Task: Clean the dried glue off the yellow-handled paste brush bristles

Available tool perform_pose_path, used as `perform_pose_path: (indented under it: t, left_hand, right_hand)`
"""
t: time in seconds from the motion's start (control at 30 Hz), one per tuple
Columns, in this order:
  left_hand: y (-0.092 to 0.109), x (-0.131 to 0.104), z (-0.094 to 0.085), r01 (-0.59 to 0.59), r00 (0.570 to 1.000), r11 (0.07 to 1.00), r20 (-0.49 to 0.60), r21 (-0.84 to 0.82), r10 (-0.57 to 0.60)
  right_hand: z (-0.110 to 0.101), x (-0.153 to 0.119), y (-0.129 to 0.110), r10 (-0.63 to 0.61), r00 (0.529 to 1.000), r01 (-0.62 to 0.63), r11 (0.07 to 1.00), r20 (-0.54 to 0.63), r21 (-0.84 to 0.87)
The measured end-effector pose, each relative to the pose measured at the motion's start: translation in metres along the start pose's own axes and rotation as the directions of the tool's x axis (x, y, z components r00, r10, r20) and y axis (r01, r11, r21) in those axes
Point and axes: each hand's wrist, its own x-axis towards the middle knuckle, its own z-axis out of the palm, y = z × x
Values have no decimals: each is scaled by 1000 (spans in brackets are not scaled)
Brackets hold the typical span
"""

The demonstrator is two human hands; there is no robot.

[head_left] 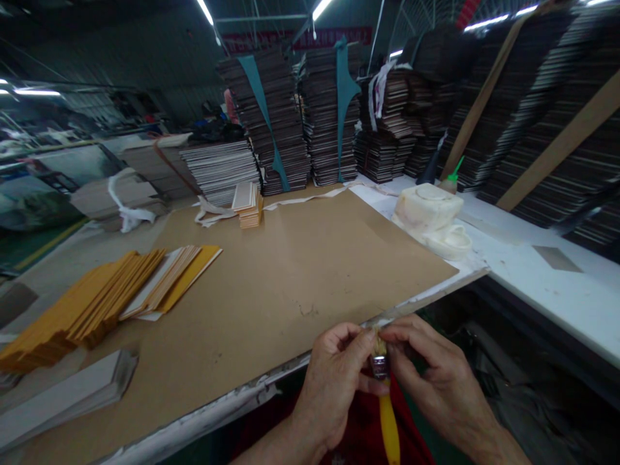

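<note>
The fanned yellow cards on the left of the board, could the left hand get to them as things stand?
Probably not at once. The way across the brown board to the yellow cards looks free, but the left hand is busy: with the right hand it pinches the bristles of a yellow-handled brush.

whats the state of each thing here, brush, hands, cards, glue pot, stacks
brush: held upright at the table edge, bristles up, yellow handle down
left hand: pinching the bristles
right hand: pinching the bristles from the other side
yellow cards: fanned flat on the brown board
glue pot: open, crusted white
dark stacks: piled high, leaning
</note>
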Motion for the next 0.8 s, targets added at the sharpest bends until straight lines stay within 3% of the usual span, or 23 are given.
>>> perform_pose_path:
  t: [0.23, 0.5, 0.67, 0.8]
  left_hand:
    - [-1, 0, 0, -4, 1000, 1000, 10, 16, 3]
    - [-6, -1, -1, -84, 996, 982, 17, 169, 82]
    - [-2, -4, 2, -83, 996, 944, -5, 319, 89]
    - [1, -6, 5, -134, 990, 915, 11, 380, 141]
  right_hand:
    - [-5, 3, -6, 63, 996, -64, 998, 61, 7]
    - [-15, 5, -9, 42, 982, -29, 997, 184, -76]
    - [-20, 5, -11, 82, 961, -29, 979, 264, -200]
    - [-17, 5, -12, 82, 967, -4, 950, 239, -311]
